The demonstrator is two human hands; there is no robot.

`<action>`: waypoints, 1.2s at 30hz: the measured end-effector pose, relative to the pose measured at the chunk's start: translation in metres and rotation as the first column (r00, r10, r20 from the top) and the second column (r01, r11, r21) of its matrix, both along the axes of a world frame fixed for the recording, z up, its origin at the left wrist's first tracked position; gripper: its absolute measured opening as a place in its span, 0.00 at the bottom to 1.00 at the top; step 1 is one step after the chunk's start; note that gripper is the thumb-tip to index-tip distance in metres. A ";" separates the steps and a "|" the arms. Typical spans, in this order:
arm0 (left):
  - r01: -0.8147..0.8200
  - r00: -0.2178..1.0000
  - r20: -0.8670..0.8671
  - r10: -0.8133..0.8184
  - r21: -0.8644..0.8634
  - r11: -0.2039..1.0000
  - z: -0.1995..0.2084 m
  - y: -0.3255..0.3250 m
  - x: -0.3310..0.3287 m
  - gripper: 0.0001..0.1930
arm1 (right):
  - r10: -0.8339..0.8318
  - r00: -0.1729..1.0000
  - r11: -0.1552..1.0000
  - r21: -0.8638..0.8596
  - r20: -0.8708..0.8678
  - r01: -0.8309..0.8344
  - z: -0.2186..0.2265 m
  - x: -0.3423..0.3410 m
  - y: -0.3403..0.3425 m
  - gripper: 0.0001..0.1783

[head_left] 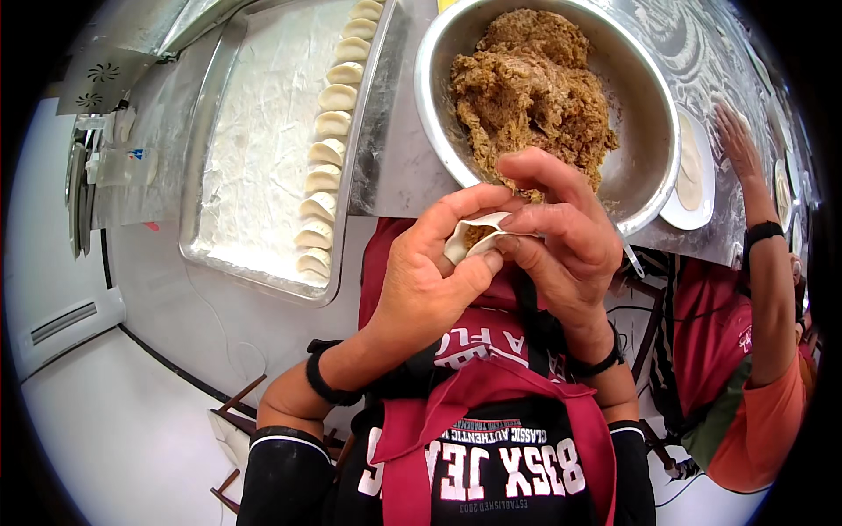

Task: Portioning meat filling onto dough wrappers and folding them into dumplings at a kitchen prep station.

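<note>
A left hand point(431, 273) and a right hand point(572, 241) hold a soft white dough wrapper point(457, 247) with brown filling point(477, 235).
The left hand cups it; the right pinches one end, which may be shut, but fingers hide it. It is by the near rim of a big round metal bowl point(645, 162) of lumpy brown mix point(535, 92). Farther left, white half-moon dumplings point(333, 123) line a floured metal tray point(254, 149).

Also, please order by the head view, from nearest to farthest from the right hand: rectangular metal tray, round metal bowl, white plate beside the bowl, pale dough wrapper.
1. Pale dough wrapper: touching the right hand, at its left.
2. Round metal bowl: just beyond the hand.
3. White plate: to the right, beside the bowl.
4. Rectangular metal tray: at the left.
</note>
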State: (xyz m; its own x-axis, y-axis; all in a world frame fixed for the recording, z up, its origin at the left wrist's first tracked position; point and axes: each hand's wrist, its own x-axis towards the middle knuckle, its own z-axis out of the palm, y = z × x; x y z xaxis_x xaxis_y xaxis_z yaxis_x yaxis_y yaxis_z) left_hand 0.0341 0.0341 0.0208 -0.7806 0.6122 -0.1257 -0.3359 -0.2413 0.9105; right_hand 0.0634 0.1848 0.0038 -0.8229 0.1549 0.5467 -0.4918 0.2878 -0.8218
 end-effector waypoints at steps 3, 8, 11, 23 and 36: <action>-0.017 0.998 0.061 0.013 0.065 0.998 -0.002 0.001 -0.001 0.20 | -0.027 0.999 0.999 -0.042 0.019 0.028 -0.002 0.002 -0.003 0.12; -0.045 0.974 0.225 -0.002 0.205 0.978 -0.005 -0.001 -0.002 0.18 | -0.073 0.997 0.997 0.011 -0.013 0.073 0.001 0.000 -0.005 0.11; -0.010 0.993 0.118 -0.002 0.107 0.994 -0.003 0.000 -0.002 0.20 | -0.061 0.998 0.998 0.022 -0.016 0.061 0.002 0.000 -0.001 0.10; 0.036 0.999 -0.010 -0.035 0.035 0.999 -0.004 0.000 0.000 0.22 | -0.027 0.999 1.000 -0.009 0.046 0.027 0.007 -0.001 0.000 0.10; -0.012 0.997 0.079 0.003 0.109 0.994 -0.012 -0.001 -0.001 0.21 | -0.031 0.998 0.984 0.174 -0.057 0.041 0.004 -0.002 0.003 0.12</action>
State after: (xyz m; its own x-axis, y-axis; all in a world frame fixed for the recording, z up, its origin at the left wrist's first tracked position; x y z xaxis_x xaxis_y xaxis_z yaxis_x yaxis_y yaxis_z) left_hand 0.0330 0.0334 0.0089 -0.7755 0.6200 -0.1195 -0.4035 -0.3410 0.8491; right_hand 0.0610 0.1873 0.0078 -0.7872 0.0819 0.6112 -0.5206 0.4430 -0.7299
